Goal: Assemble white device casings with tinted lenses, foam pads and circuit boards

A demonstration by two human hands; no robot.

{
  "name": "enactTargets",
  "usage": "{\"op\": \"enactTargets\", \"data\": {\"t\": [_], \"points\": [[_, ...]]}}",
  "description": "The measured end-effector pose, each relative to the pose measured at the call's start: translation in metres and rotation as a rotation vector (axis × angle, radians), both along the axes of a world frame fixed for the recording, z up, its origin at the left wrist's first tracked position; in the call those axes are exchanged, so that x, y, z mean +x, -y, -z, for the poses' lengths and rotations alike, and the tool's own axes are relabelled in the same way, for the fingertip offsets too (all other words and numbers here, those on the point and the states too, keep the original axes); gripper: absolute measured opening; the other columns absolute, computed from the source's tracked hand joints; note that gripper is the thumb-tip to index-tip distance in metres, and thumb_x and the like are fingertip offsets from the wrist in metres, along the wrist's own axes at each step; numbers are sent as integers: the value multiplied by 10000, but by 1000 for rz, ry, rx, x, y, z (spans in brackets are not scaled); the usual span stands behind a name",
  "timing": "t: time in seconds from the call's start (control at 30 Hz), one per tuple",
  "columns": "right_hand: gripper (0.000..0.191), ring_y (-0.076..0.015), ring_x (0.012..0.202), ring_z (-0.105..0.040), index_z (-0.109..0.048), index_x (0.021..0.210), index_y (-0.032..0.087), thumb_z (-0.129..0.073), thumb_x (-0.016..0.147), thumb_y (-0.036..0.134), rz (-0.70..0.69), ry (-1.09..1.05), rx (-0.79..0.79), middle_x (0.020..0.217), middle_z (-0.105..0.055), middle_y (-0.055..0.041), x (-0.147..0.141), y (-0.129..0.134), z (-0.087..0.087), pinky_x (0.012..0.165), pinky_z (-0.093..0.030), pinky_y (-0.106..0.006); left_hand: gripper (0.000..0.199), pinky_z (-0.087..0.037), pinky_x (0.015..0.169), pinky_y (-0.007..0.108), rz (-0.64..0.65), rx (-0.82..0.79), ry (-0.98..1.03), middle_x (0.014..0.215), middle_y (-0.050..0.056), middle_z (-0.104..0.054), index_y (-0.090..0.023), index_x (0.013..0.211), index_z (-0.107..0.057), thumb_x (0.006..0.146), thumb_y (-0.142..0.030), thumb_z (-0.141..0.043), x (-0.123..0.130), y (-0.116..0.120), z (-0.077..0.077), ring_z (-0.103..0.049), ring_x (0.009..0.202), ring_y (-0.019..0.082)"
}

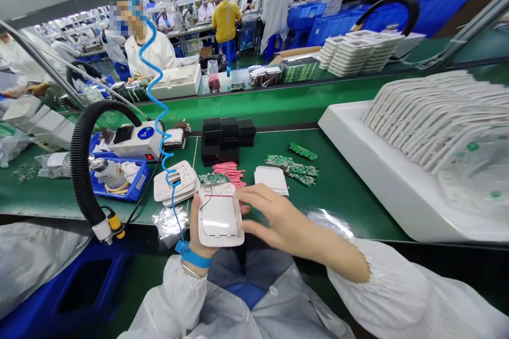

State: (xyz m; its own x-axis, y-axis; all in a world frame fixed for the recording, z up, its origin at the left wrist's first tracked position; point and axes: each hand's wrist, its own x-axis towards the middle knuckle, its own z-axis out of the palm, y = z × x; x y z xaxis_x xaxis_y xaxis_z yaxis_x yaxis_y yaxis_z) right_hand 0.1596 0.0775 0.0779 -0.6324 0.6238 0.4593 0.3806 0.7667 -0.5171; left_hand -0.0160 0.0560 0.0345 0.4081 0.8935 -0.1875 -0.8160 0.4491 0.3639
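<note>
A white plastic housing [219, 217] with rounded corners lies in my left hand [198, 235], tilted up towards me. The fingers hold it from the left and from beneath. A green circuit board [214, 178] shows at its upper end, with a thin dark wire and a red strip just below. My right hand [274, 217] is at the housing's right edge, fingers stretched out and thumb apart; whether the fingertips touch it I cannot tell. Pink strips [228, 170] lie just beyond the housing. A blue wrist strap [194, 257] with a coiled cord circles my left wrist.
Other white housings [177, 183] lie left; white flat pieces [270, 180], green circuit boards [294, 168] and black blocks [222, 140] lie beyond. A large white tray [358, 169] of housings stands right. A black hose [79, 169] arches beside a blue bin [139, 183]. People work behind.
</note>
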Motion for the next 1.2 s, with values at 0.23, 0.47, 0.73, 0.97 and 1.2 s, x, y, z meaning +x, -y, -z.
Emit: {"op": "enactTargets", "data": {"t": [0.23,0.47,0.73,0.97,1.2], "points": [[260,-260,1022,-471,-608,1032,166,-474,830,73,-75,61,284,1136,-594,-124,-29,-47,-2,795,-447,-435,456,-491,776,509,29,-121,-166,954,74,-692,-206,1032,-623,781,-572,-517,7,-11,-1,-643,867,279],[144,-204,826,-496,-582,729,134,-484,828,98,-138,141,259,780,-616,-88,-39,-57,-2,748,-408,-354,463,-501,745,481,-53,-113,-207,859,55,-695,-208,959,-633,773,-612,-505,10,-20,4,-647,798,261],[184,-210,797,-419,-597,670,156,-505,829,141,-135,175,395,661,-580,-53,-46,-60,1,738,-318,-369,401,-517,729,356,-165,-148,-271,739,48,-674,-148,878,-641,816,-522,-510,16,-28,3,-651,744,216],[267,-187,691,-379,-545,576,156,-458,827,124,-23,25,520,587,-511,-47,-51,-46,11,643,-291,-327,274,-505,768,201,-336,-127,-223,837,14,-648,-145,957,-626,866,-365,-492,24,-31,6,-636,838,124],[292,-185,652,-384,-510,556,177,-427,830,119,121,24,528,558,-480,-36,-52,-30,10,633,-305,-332,299,-475,840,191,-331,-89,-221,839,11,-648,-155,928,-645,897,-367,-436,28,-23,2,-609,970,136]]}}
